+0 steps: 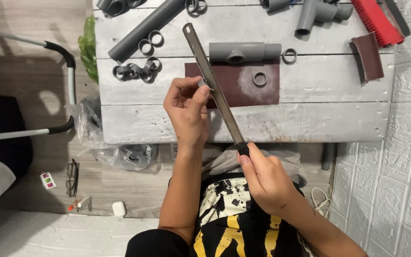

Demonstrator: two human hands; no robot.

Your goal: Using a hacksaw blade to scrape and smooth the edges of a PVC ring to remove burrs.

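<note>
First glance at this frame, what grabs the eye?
The long metal file running diagonally across the middle, its handle gripped by the right hand while the left hand pinches a small grey ring against the blade. Behind it, a dark red-brown sandpaper sheet on the grey plank table carries another pipe ring, with a grey pipe tee just above and cut rings at upper left.

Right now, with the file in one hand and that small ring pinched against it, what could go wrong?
1. The left hand pinches a small grey ring right against the file; a slip could drag the fingertips along it.
2. The ring is held over the edge of the grey bench; if dropped, it may fall to the floor.
3. The right hand holds the file only at its handle end, so the long blade may wobble.
</note>
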